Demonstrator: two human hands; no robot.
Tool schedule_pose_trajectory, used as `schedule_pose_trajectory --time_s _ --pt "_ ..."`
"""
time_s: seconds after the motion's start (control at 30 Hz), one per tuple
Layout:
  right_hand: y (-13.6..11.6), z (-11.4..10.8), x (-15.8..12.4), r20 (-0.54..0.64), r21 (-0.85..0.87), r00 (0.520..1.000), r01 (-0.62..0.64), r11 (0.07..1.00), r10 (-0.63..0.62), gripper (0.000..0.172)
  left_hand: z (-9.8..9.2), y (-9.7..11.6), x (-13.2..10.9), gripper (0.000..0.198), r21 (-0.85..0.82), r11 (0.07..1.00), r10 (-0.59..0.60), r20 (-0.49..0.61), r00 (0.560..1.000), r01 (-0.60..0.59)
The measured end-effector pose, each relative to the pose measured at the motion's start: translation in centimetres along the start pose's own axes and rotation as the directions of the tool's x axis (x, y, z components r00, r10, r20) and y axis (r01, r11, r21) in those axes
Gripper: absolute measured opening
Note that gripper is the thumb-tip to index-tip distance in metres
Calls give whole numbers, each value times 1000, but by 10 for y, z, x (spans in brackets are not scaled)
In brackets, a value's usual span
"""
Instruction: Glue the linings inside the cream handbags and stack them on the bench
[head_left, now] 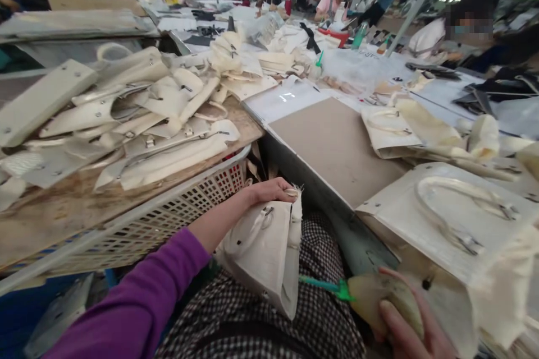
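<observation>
A cream handbag [261, 247] rests upright over my lap, and my left hand [273, 190] is closed on its top edge near a frayed strip. In my right hand [415, 320], at the lower right, is a yellowish squeeze bottle [366, 297] with a green nozzle. The nozzle's thin tip points left and reaches the bag's open right side; whether it touches the bag is unclear. Beside my right hand, a larger cream bag [455, 213] with a looped handle lies on the table.
Many cream bag pieces [168, 101] are piled on the wooden table [25, 224] at left, above a white plastic basket [202, 196]. A brown board [337, 140] lies on the right table. Several people sit farther back, one in pink [330, 5].
</observation>
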State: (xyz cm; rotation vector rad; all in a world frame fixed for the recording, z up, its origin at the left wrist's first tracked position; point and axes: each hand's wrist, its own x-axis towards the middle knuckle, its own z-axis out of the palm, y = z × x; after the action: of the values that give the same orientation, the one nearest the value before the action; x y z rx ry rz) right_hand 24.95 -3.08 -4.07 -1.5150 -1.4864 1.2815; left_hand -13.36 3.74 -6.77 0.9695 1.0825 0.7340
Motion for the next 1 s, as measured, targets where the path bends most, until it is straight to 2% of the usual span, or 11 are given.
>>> schedule_pose_trajectory --time_s 0.1,0.23,0.33,0.43,0.7,1.0 --pt "-9 3 0 -34 -57 999 -45 997 43 62 3 -3 4 28 -13 1000 -2 25 1000 2" --pt "-37 11 -2 -74 -100 996 -61 993 54 62 6 -4 4 28 -17 1000 7 49 999 -7" --pt "-57 20 -3 -75 -89 993 -96 991 89 59 8 -3 4 29 -19 1000 16 63 998 -15" --pt "-67 26 -1 -64 -91 992 -118 989 112 64 9 -4 5 29 -23 1000 21 71 997 -20" --pt "-73 27 6 -37 -278 999 -5 961 -5 60 11 -6 7 28 -26 999 32 77 996 -30" --pt "-71 34 12 -14 -287 998 61 956 -68 56 11 -7 10 31 -15 999 47 83 995 -46"
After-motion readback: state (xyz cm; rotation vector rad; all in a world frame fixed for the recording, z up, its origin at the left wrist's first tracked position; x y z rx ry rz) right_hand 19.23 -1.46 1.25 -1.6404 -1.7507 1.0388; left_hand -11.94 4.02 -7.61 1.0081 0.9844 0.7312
